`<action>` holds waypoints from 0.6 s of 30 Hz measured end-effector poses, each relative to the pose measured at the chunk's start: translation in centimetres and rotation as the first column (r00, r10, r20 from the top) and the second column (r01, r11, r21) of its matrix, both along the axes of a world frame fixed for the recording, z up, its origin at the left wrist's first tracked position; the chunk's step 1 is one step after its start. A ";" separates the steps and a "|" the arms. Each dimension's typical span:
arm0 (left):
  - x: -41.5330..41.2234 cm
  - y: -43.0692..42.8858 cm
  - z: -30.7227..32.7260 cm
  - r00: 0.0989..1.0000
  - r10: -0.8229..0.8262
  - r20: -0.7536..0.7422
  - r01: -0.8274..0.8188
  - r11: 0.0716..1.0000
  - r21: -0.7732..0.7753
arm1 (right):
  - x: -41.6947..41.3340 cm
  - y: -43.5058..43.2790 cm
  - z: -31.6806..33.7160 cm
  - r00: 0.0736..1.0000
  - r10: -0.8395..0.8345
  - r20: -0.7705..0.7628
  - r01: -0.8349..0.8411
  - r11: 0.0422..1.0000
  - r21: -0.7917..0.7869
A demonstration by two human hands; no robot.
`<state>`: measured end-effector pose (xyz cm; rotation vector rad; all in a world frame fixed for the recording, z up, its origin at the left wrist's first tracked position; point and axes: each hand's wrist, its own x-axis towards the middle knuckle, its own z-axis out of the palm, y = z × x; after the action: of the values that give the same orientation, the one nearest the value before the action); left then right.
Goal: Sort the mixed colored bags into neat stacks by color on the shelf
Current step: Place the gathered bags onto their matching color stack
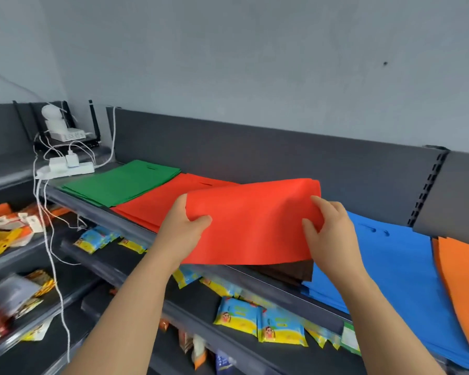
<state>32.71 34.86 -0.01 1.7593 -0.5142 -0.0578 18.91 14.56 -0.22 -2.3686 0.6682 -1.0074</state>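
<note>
a red bag (255,223) is being pinched by the left hand (184,226) and the right hand (328,228), thumbs on top, over a brown stack (287,274) on the shelf (92,209).

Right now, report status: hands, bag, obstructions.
Left hand, right hand grip red bag, held above shelf. Red stack left, dark bags beneath. Nothing blocking.

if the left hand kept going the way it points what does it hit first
Likely the red stack on the shelf: the left hand, holding the red bag by its left edge, points toward the back, and that stack lies just ahead. Depth is unclear.
</note>
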 end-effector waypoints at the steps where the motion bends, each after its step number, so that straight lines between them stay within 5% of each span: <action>1: 1.4 -0.1 0.2 1.000 0.014 0.009 -0.014 1.000 0.000 | 1.4 -0.1 0.1 1.000 0.010 0.003 -0.010 1.000 0.003; 18: 23.7 -1.7 2.9 0.994 -0.033 0.108 0.039 0.998 -0.058 | 20.7 0.7 1.6 0.993 -0.071 0.092 0.072 0.997 -0.013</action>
<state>56.37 33.14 2.87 1.7007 -0.6198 0.0270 39.63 15.28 1.35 -2.3118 0.7171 -1.1485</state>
